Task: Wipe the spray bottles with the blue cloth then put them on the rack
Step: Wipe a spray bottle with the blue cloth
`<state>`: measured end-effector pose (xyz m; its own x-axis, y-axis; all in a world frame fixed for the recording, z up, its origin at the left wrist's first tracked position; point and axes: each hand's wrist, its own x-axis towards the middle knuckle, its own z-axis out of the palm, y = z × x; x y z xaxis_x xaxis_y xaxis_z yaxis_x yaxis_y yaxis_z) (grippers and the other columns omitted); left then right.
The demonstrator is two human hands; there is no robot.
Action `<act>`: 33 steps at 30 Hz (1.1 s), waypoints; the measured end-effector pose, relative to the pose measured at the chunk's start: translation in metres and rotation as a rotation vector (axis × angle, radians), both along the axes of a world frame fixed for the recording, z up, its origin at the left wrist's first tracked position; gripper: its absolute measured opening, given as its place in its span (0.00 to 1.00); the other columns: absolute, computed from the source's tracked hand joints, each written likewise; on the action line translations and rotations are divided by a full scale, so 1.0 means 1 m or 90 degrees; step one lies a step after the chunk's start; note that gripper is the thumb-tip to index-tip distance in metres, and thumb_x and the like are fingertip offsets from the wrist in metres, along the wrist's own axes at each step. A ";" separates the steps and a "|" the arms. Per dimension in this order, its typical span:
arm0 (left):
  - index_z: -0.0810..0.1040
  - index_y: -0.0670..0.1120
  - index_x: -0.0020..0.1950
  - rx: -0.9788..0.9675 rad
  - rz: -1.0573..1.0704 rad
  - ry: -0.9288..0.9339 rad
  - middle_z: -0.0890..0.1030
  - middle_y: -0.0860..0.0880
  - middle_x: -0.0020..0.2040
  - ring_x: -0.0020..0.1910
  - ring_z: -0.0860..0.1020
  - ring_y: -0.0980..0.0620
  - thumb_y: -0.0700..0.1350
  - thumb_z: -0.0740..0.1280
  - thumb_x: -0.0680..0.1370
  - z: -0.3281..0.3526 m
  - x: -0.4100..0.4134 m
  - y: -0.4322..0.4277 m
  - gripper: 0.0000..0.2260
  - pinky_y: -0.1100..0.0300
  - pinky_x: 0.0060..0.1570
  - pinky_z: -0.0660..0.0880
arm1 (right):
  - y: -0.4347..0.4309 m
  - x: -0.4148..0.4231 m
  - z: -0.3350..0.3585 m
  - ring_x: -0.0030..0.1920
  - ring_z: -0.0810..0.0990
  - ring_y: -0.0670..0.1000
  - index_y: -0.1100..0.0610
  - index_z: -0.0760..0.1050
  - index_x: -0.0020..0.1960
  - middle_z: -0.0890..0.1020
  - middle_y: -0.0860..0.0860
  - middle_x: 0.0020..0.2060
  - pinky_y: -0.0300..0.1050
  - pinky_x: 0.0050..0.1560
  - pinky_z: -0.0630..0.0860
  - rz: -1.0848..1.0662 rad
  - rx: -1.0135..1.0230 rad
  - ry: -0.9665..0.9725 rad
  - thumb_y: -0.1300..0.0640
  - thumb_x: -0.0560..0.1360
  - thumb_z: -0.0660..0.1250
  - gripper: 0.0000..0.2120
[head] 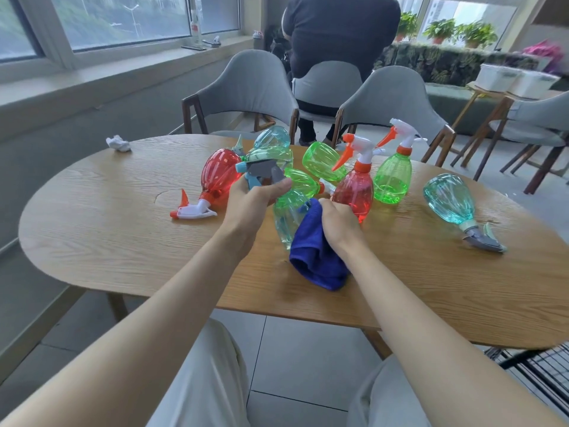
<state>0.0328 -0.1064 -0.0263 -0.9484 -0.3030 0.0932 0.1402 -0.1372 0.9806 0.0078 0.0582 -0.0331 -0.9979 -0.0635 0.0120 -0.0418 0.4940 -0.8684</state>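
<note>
Soft daylight from the windows (123, 23) at the upper left and far right fills the room evenly, leaving faint shadows and a pale sheen on the worktop (415, 272), while wide-angle distortion bends the edges and slight blur softens the background.

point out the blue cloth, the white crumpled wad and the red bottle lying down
blue cloth (314, 257), head view, hanging fold
white crumpled wad (118, 143), head view, its middle
lying red bottle (219, 174), head view, its body
</note>
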 end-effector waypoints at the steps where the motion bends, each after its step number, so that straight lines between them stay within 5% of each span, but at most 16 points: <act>1: 0.84 0.47 0.58 -0.002 -0.003 0.002 0.87 0.46 0.57 0.59 0.85 0.48 0.42 0.78 0.76 0.002 0.001 0.003 0.12 0.49 0.65 0.79 | -0.004 0.003 0.004 0.35 0.69 0.53 0.54 0.66 0.37 0.70 0.52 0.32 0.53 0.43 0.65 0.008 -0.019 0.020 0.49 0.87 0.54 0.21; 5: 0.84 0.45 0.55 -0.019 -0.017 0.015 0.87 0.42 0.56 0.58 0.85 0.44 0.39 0.77 0.77 0.006 0.004 0.008 0.08 0.49 0.62 0.82 | -0.020 0.011 0.018 0.51 0.78 0.53 0.63 0.80 0.56 0.83 0.57 0.50 0.53 0.57 0.74 0.060 -0.044 0.143 0.51 0.88 0.55 0.20; 9: 0.84 0.46 0.58 -0.027 -0.016 0.009 0.86 0.43 0.57 0.59 0.85 0.44 0.41 0.78 0.76 0.006 0.006 0.008 0.11 0.45 0.65 0.80 | -0.013 0.006 0.014 0.32 0.68 0.51 0.57 0.68 0.37 0.69 0.50 0.29 0.53 0.39 0.65 0.055 -0.018 0.094 0.48 0.88 0.54 0.23; 11: 0.84 0.47 0.58 -0.028 -0.009 0.006 0.87 0.44 0.57 0.57 0.85 0.47 0.42 0.79 0.76 0.008 0.007 0.012 0.12 0.47 0.64 0.81 | -0.006 -0.001 0.007 0.32 0.65 0.50 0.53 0.62 0.35 0.66 0.48 0.29 0.51 0.38 0.61 0.024 -0.016 0.030 0.48 0.87 0.53 0.22; 16: 0.84 0.50 0.57 -0.001 0.018 -0.001 0.88 0.50 0.54 0.56 0.86 0.50 0.43 0.79 0.76 0.009 0.004 0.019 0.11 0.51 0.61 0.81 | 0.000 -0.001 0.001 0.37 0.70 0.51 0.51 0.67 0.39 0.72 0.48 0.35 0.50 0.42 0.66 0.003 -0.047 -0.008 0.47 0.87 0.53 0.19; 19: 0.82 0.50 0.54 0.079 0.079 -0.020 0.88 0.52 0.51 0.55 0.86 0.51 0.42 0.79 0.77 0.006 0.001 0.021 0.09 0.49 0.63 0.81 | -0.005 0.007 -0.001 0.60 0.75 0.39 0.51 0.81 0.63 0.82 0.43 0.60 0.36 0.60 0.68 0.059 -0.036 0.097 0.48 0.88 0.54 0.17; 22: 0.82 0.50 0.54 0.137 0.138 -0.031 0.88 0.51 0.52 0.55 0.86 0.50 0.43 0.79 0.77 0.003 -0.003 0.016 0.10 0.47 0.65 0.81 | -0.006 0.012 -0.004 0.65 0.62 0.28 0.51 0.73 0.77 0.72 0.39 0.68 0.18 0.59 0.56 0.115 0.032 0.181 0.49 0.88 0.55 0.20; 25: 0.81 0.51 0.54 0.195 0.189 -0.042 0.88 0.50 0.54 0.56 0.86 0.50 0.44 0.80 0.76 0.000 -0.005 0.008 0.11 0.46 0.66 0.80 | 0.001 0.009 -0.013 0.66 0.73 0.42 0.49 0.79 0.69 0.78 0.40 0.62 0.34 0.62 0.64 0.078 0.020 0.130 0.47 0.89 0.53 0.19; 27: 0.80 0.51 0.58 0.240 0.210 -0.042 0.87 0.50 0.57 0.58 0.85 0.49 0.44 0.80 0.75 -0.001 -0.006 0.003 0.15 0.46 0.66 0.81 | 0.004 0.007 -0.015 0.49 0.76 0.46 0.45 0.76 0.45 0.78 0.41 0.42 0.46 0.54 0.67 0.024 -0.002 0.058 0.46 0.89 0.52 0.19; 29: 0.79 0.49 0.62 0.281 0.215 -0.037 0.86 0.49 0.59 0.58 0.86 0.49 0.44 0.80 0.76 -0.001 -0.007 0.001 0.18 0.47 0.63 0.82 | 0.003 0.006 -0.012 0.38 0.72 0.48 0.51 0.64 0.36 0.71 0.45 0.33 0.50 0.46 0.66 -0.009 -0.039 0.044 0.47 0.89 0.51 0.23; 31: 0.78 0.49 0.62 0.292 0.214 -0.037 0.87 0.49 0.59 0.57 0.86 0.49 0.44 0.80 0.76 0.000 -0.008 0.002 0.18 0.48 0.61 0.83 | 0.000 0.006 -0.009 0.45 0.77 0.48 0.55 0.70 0.40 0.78 0.49 0.40 0.45 0.50 0.70 0.002 -0.079 0.093 0.49 0.89 0.52 0.22; 33: 0.79 0.50 0.60 0.284 0.211 -0.041 0.87 0.49 0.58 0.57 0.86 0.49 0.45 0.80 0.76 0.002 -0.008 0.005 0.16 0.49 0.59 0.84 | -0.006 0.008 -0.007 0.64 0.76 0.43 0.53 0.81 0.60 0.81 0.47 0.60 0.34 0.64 0.67 0.042 -0.053 0.176 0.49 0.89 0.54 0.18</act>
<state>0.0251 -0.1010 -0.0245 -0.7956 -0.5822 -0.1674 0.1874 -0.4992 0.8460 0.0157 0.0520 -0.0403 -0.9499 -0.1160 0.2903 -0.3120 0.4099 -0.8571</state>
